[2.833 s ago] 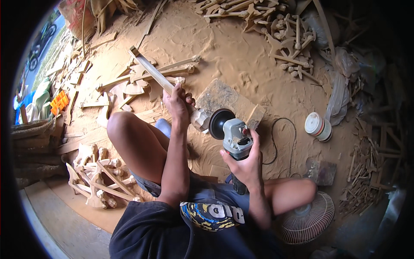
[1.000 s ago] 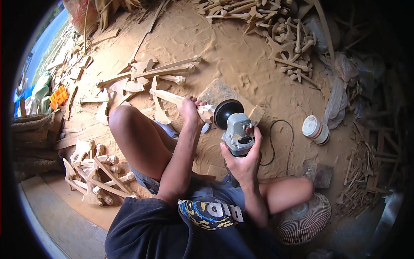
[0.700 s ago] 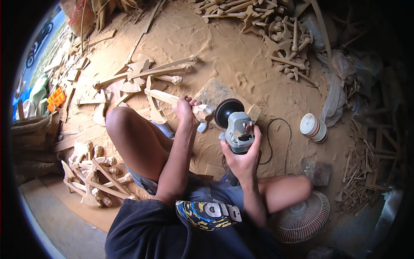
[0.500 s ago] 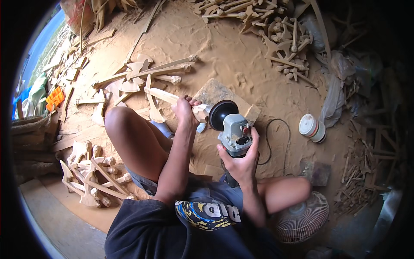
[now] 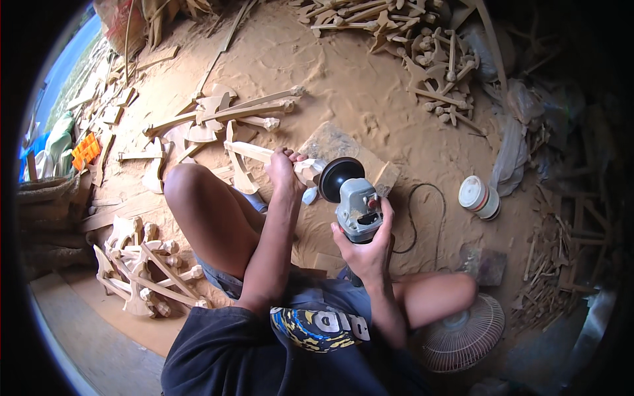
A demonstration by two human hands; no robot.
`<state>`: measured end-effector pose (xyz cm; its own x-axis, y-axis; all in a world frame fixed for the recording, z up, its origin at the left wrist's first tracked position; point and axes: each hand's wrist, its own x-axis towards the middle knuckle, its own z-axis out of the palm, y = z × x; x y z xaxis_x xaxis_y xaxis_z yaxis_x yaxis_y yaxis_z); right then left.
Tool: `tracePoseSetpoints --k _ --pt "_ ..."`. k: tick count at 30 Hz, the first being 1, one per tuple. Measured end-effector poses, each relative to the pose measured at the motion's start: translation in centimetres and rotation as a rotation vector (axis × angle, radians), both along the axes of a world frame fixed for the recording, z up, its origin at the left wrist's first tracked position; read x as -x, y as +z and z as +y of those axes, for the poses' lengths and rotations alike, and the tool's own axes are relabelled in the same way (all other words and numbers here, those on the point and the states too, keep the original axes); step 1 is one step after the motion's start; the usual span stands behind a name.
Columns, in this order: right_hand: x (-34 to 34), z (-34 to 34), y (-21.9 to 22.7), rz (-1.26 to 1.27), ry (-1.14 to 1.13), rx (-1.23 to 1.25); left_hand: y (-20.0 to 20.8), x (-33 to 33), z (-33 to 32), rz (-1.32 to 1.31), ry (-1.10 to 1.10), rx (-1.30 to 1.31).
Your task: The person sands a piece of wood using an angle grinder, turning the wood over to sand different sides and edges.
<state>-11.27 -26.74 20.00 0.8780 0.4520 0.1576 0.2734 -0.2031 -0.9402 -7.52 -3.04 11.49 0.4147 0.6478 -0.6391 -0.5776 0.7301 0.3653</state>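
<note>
Left hand (image 5: 285,173) gripping pale carved wooden piece (image 5: 264,155) above sawdust-covered floor (image 5: 343,72); right hand (image 5: 365,245) clasping grey angle grinder (image 5: 353,198), black disc touching piece's end, beside bent left knee.
</note>
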Motion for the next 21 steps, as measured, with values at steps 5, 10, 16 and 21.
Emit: tracePoseSetpoints --k 5,10,16,21 --pt "-1.4 -0.9 0.2 -0.054 -0.144 0.061 -0.1 0.3 0.1 0.104 -0.029 -0.126" --pt "-3.4 -2.3 0.9 -0.082 -0.239 -0.047 -1.5 2.1 1.4 1.096 -0.362 -1.142" --pt "-4.9 -3.8 0.7 -0.167 -0.322 -0.061 4.9 1.5 0.7 0.139 -0.733 -0.511" --pt "-3.7 -2.6 1.4 -0.082 -0.255 -0.114 -2.3 1.2 5.1 -0.766 -0.678 0.230"
